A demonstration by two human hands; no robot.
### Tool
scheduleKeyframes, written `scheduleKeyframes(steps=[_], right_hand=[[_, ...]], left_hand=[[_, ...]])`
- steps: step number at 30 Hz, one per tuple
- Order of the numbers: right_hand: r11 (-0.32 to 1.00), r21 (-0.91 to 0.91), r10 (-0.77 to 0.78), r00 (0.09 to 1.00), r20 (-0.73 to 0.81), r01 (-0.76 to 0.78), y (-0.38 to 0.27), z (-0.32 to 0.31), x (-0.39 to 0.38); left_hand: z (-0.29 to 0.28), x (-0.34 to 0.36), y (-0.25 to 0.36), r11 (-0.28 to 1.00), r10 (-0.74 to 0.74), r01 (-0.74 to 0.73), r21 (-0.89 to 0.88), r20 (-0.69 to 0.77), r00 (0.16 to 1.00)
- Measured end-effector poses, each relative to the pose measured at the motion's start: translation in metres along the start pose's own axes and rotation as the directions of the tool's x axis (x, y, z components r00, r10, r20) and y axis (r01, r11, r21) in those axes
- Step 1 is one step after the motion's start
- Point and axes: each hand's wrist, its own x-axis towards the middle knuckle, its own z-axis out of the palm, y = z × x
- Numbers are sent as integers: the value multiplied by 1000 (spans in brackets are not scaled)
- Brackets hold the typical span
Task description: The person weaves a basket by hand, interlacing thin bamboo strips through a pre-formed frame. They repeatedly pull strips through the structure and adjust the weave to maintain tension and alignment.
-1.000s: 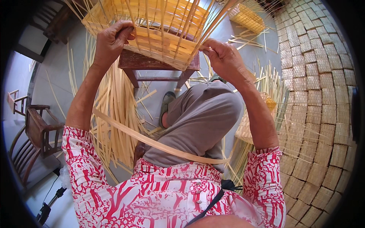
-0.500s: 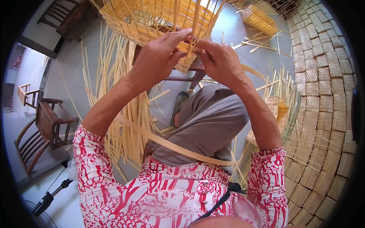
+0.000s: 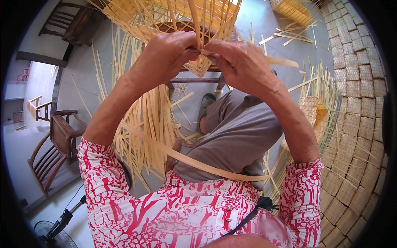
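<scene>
A half-woven bamboo basket (image 3: 124, 18), with upright stakes sticking up from its wall, is in front of me at the top of the view. Its pointed near corner (image 3: 200, 69) faces me. My left hand (image 3: 167, 53) is closed at this corner, thumb and fingers pinching a stake and the weave. Close beside it, my right hand (image 3: 242, 64) pinches a flat bamboo strip (image 3: 283, 62), whose loose end sticks out to the right. My fingers partly hide the crossing of strip and stake. Another pale strip (image 3: 198, 164) runs across my lap.
Loose bamboo strips (image 3: 147, 124) lie heaped left of my leg. Beneath the basket stands a wooden stool (image 3: 194, 79). A smaller basket (image 3: 308, 108) with long splints is at right, another (image 3: 293, 11) farther off. Stacked woven pieces (image 3: 351, 111) line the right side; wooden chairs (image 3: 62, 132) stand left.
The whole view has shifted slightly. Both hands are still at the basket's near corner, with the right fingers now closer to the left ones around the stake.
</scene>
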Motion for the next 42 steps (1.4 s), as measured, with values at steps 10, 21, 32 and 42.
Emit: scheduleKeyframes(steps=[10, 21, 32, 42], right_hand=[[970, -172, -168, 985, 42, 172, 11, -9, 20], [972, -115, -186, 967, 172, 207, 10, -12, 43], [981, -71, -194, 874, -445, 182, -8, 20, 40], [-332, 942, 647, 738, 189, 49, 71, 45, 35]], left_hand=[[-8, -13, -4, 989, 149, -146, -38, 82, 985], [-7, -21, -13, 951, -72, 91, -294, 77, 994], [6, -41, -13, 892, -434, 327, -312, -390, 812], [21, -35, -33, 912, -351, 216, -348, -392, 851]])
